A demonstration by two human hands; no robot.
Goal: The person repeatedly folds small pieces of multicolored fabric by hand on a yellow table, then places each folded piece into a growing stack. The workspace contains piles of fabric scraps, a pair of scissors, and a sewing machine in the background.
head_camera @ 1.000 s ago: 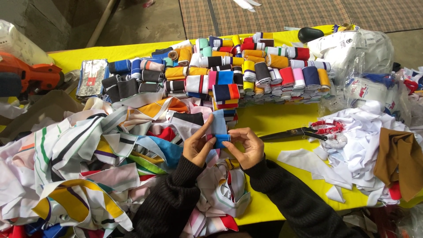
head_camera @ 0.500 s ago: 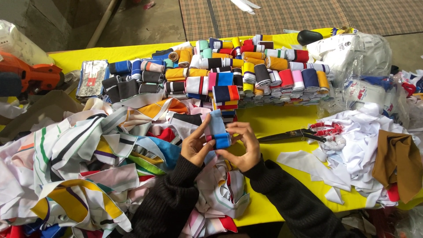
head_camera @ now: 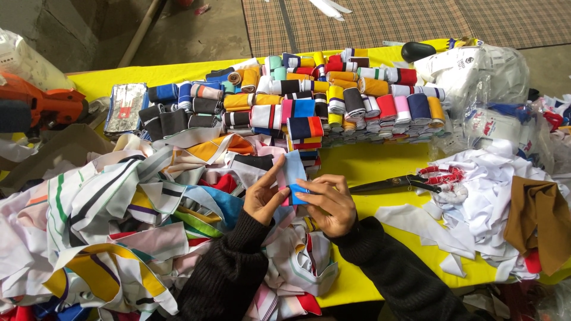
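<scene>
Head view: both hands meet over the near middle of the yellow surface (head_camera: pixel 380 163). Left hand (head_camera: pixel 263 196) and right hand (head_camera: pixel 330 202) pinch a light blue fabric strip (head_camera: pixel 294 177) between fingertips, holding it upright, partly folded. Loose striped fabric scraps (head_camera: pixel 119 220) heap toward the near left edge. Rolled fabric bundles (head_camera: pixel 333 101) stack along the far edge. Black scissors (head_camera: pixel 395 183) lie just right of the hands, beside white scraps (head_camera: pixel 482 196).
</scene>
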